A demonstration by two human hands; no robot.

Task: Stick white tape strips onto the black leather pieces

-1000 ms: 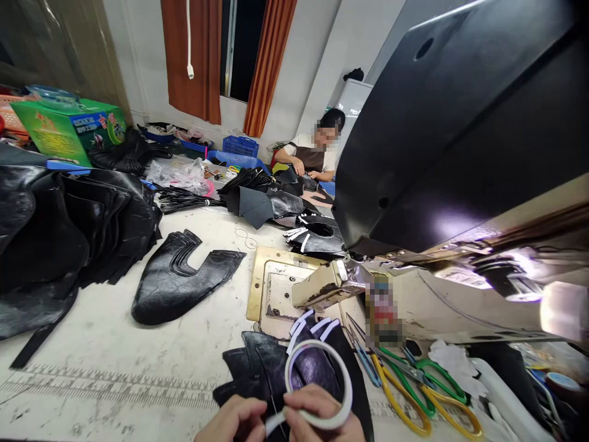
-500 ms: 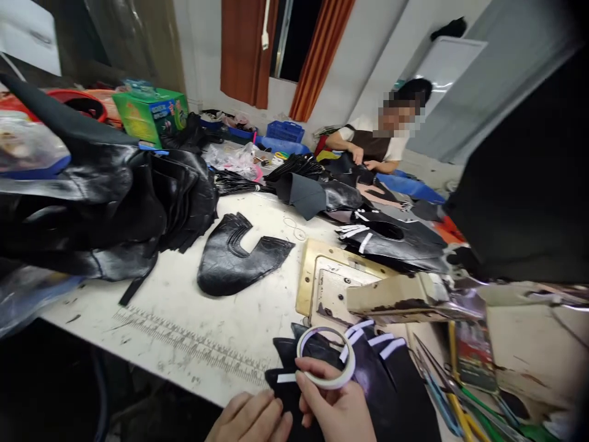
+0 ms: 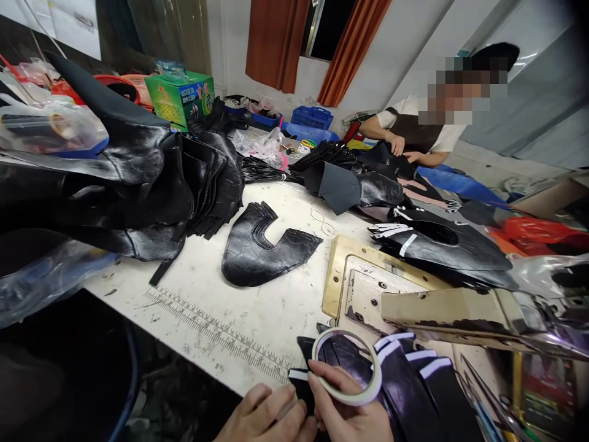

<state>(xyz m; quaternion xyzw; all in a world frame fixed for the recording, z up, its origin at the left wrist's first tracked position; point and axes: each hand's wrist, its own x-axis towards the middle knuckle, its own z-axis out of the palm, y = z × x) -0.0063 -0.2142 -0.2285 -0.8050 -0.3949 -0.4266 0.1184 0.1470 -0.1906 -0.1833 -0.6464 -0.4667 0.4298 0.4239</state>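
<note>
I have the tape roll [image 3: 346, 368] pinched in my right hand [image 3: 352, 411], low in view at six o'clock, over the fanned black leather pieces [image 3: 414, 393]. My left hand [image 3: 264, 414], at about seven o'clock, presses fingertips on the piece's near edge beside a white strip just laid. Several pieces at four o'clock already carry white tape strips [image 3: 405, 356]; I judge the taping partly done. The cut stack [image 3: 262, 248] at eleven o'clock on the table [image 3: 193, 294] shows no tape.
</note>
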